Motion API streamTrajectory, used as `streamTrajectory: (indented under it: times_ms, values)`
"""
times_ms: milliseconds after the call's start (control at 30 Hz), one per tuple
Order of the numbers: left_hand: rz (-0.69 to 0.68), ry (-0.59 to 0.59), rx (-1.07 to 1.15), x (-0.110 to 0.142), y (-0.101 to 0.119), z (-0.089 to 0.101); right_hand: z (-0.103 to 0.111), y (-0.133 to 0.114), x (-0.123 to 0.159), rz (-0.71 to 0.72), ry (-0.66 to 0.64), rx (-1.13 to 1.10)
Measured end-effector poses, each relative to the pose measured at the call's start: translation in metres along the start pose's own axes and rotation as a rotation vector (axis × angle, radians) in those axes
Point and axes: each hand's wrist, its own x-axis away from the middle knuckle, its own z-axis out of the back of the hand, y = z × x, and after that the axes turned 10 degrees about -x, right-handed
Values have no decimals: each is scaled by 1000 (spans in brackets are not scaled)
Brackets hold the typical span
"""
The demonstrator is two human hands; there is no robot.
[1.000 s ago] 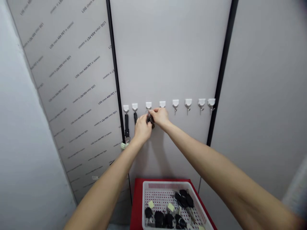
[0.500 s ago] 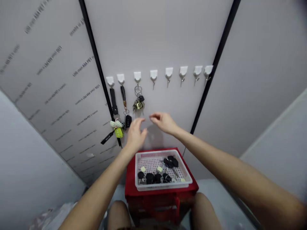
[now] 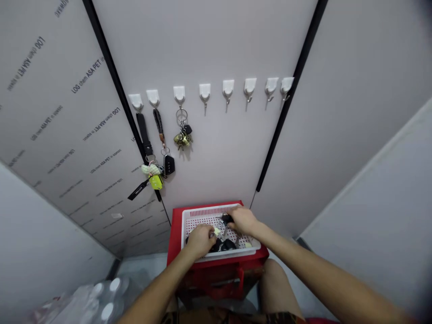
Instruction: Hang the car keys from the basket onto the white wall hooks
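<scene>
Both hands reach into a white perforated basket (image 3: 199, 213) that rests on a red stool (image 3: 175, 238). My left hand (image 3: 200, 240) is curled over black car keys (image 3: 225, 245) and a small yellow tag in the basket. My right hand (image 3: 243, 219) is closed around a black key at the basket's far side. On the grey wall above is a row of white hooks (image 3: 204, 90). The three leftmost carry key bunches: a black strap with a green fob (image 3: 150, 173), a cord with a black fob (image 3: 168, 164), and a ring with brass keys (image 3: 182, 135).
Several hooks to the right (image 3: 249, 85) hang bare. Black vertical strips (image 3: 286, 96) divide the wall panels. Clear plastic bottles (image 3: 101, 297) lie on the floor at lower left. My knees flank the stool.
The hands left the third hook, where a key bunch now hangs, and dropped down into the basket. The view tilted downward.
</scene>
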Motion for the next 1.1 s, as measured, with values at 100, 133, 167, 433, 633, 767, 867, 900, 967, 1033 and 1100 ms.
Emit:
streamTrajectory:
  times_ms: [100, 133, 167, 433, 633, 767, 867, 900, 967, 1033, 1100]
  values:
    - [32, 26, 48, 1, -2, -2, -10, -4, -5, 47, -67, -80]
    - [48, 30, 76, 1, -3, -2, -14, -5, -6, 45, -65, -142]
    - [66, 34, 110, 2, -3, -2, -16, -5, -7, 38, -59, -214]
    - [184, 41, 748, -11, 1, -1, -11, -10, -6, 71, 28, -900]
    - [326, -102, 1258, -14, 2, 12, -9, -25, -1, 105, 130, -1174]
    - [312, -82, 1430, -13, -5, 22, -2, -35, 2, 133, 123, -1223]
    - [248, 123, 1376, -16, -2, 35, 4, -44, 5, 159, 44, -1188]
    - [219, 188, 1320, -17, 1, 40, 6, -46, 5, 167, 31, -1196]
    - [159, 283, 1199, -18, 6, 51, 12, -51, 5, 162, 54, -1227]
    - [99, 345, 1115, -19, 11, 61, 19, -54, 1, 139, 105, -1255]
    - [44, 367, 1079, -21, 14, 71, 27, -58, -4, 141, 143, -1276]
